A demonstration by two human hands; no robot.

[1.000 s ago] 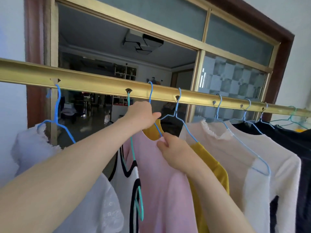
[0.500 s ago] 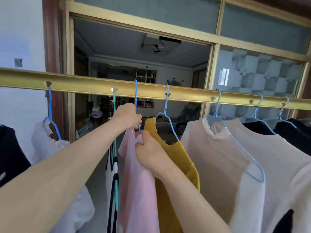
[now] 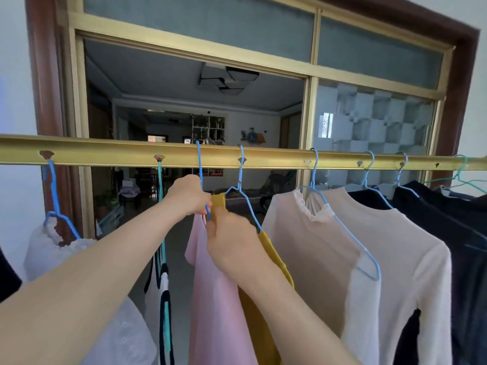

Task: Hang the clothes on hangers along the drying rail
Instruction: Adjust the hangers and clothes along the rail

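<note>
A: Where was the pink top (image 3: 210, 299) hanging?
B: Near the middle of the drying rail (image 3: 263, 159), on a blue hanger (image 3: 200, 177) whose hook went over the rail's top edge, between two notches rather than in one. The yellow top (image 3: 266, 299) hung just beside it on the right, the black-and-white garment (image 3: 162, 293) on the left.
A: And the hands?
B: The left hand (image 3: 188, 193) had its grip closed around the hanger's wire neck, just under the rail. The right hand (image 3: 232, 246) pinched the pink top's collar where it met the wire, fingers narrow and holding cloth.
A: So which step was that?
B: Seating the pink top, I judged: hook over the rail, collar being straightened.
A: What would the next move call for?
B: Probably settling the collar evenly on the hanger, then letting go with both hands. Since the hook sat in no notch, it might slide toward its neighbours.
A: Anything else on the rail?
B: A cream top (image 3: 369, 246) and dark clothes (image 3: 461, 233) toward the right end, a white lacy garment (image 3: 52, 254) toward the left.
</note>
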